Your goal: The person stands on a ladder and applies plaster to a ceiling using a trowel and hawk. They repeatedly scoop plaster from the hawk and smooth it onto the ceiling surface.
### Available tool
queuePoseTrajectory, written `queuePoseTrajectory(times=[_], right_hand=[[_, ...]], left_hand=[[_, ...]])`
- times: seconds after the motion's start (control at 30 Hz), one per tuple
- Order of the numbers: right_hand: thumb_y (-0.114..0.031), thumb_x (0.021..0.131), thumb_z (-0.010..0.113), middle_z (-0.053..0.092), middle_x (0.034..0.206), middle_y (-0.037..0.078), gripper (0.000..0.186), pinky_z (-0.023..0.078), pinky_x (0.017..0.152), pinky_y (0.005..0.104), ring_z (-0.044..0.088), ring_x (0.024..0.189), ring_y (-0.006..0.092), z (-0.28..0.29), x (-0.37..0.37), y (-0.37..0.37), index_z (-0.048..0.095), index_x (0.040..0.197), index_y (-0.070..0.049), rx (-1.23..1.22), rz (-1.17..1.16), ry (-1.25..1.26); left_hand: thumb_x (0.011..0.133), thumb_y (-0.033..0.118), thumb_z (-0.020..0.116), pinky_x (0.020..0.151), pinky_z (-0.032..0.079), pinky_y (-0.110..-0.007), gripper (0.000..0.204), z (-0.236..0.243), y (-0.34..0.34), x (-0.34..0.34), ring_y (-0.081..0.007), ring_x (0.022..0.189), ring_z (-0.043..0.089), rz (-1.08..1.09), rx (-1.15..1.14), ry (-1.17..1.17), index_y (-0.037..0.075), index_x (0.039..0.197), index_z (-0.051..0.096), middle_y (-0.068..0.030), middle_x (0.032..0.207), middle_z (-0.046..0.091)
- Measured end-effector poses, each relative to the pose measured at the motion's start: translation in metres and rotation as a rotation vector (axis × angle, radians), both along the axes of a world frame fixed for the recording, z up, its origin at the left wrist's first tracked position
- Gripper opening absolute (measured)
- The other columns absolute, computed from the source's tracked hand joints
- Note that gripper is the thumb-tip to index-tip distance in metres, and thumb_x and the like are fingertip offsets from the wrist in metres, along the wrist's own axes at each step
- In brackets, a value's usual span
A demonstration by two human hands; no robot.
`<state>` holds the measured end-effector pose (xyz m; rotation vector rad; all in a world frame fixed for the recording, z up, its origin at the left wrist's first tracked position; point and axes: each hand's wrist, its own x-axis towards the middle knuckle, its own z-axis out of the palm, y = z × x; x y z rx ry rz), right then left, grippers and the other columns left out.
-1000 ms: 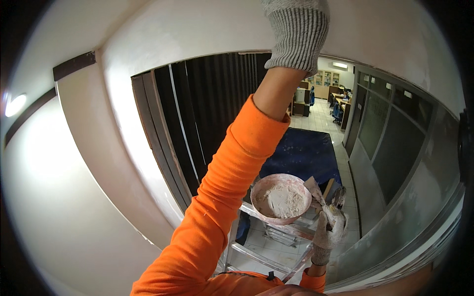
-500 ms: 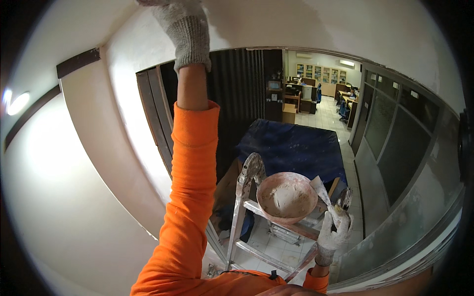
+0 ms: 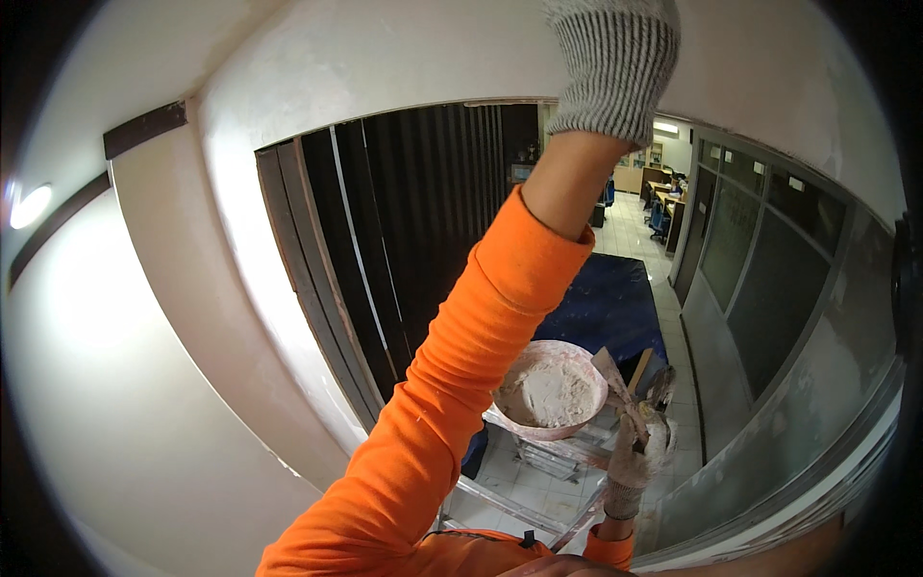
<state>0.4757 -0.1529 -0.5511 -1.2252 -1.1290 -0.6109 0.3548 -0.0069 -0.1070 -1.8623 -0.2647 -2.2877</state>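
My left hand [image 3: 615,38], in a grey knit glove, is raised against the upper wall. Its fingers are cut off by the top edge, so what they hold is hidden. Lower right, my right hand [image 3: 633,460] in a pale, plaster-smeared glove closes around a putty knife [image 3: 608,373], whose blade points up and toward the bowl. Beside it, a pinkish bowl [image 3: 593,392] of whitish plaster [image 3: 550,392] rests on top of the stepladder [image 3: 505,505]. My orange left sleeve crosses in front of the bowl's left side and part of the ladder.
A dark blue tarpaulin [image 3: 620,303] covers something beyond the ladder. A dark corrugated panel [image 3: 433,192] fills the left of the opening. Glazed partition panels [image 3: 779,288] line the right. Desks and chairs [image 3: 661,216] stand in the far office; a light tiled floor runs between.
My left hand has swept right along the upper wall, its arm now slanting across the view. The right hand stays low by the bowl with the putty knife, shifted slightly left and down.
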Motion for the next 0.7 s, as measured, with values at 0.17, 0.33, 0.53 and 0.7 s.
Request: queuePoseTrajectory(times=[0.17,0.33,0.53,0.7], right_hand=[[-0.016,0.086,0.081,0.066,0.102,0.015,0.025,0.051,0.079,0.0442,0.065,0.089,0.0318,0.016,0.006,-0.009,0.071,0.105,-0.002,-0.050,0.040,0.012],[-0.012,0.084,0.081,0.066,0.102,0.014,0.025,0.050,0.082,0.0435,0.065,0.092,0.0314,0.020,0.002,-0.013,0.071,0.104,-0.001,-0.086,0.040,0.032],[-0.016,0.086,0.081,0.066,0.101,0.012,0.024,0.049,0.082,0.0458,0.063,0.092,0.0325,0.016,0.001,-0.011,0.071,0.105,-0.006,-0.071,0.024,0.054],[-0.019,0.086,0.082,0.067,0.102,0.012,0.026,0.049,0.083,0.0455,0.063,0.096,0.0321,0.013,0.005,-0.012,0.070,0.105,-0.006,-0.072,0.061,0.026]], left_hand=[[0.111,0.033,0.044,0.111,0.045,-0.037,0.050,-0.017,0.031,-0.030,-0.0253,0.125,0.057,0.019,0.097,-0.077,0.001,0.148,0.044,-0.0174,0.138,0.057],[0.111,0.035,0.043,0.112,0.043,-0.037,0.051,-0.002,0.039,-0.135,-0.0263,0.127,0.056,0.209,0.138,-0.219,0.001,0.148,0.045,-0.0184,0.139,0.057],[0.111,0.038,0.042,0.113,0.042,-0.038,0.052,0.021,0.021,-0.156,-0.0276,0.129,0.056,-0.209,0.108,-0.301,0.002,0.148,0.047,-0.0195,0.140,0.057],[0.111,0.040,0.041,0.115,0.041,-0.038,0.053,0.032,0.007,-0.104,-0.0287,0.130,0.055,-0.607,0.108,-0.271,0.003,0.148,0.049,-0.0205,0.140,0.058]])
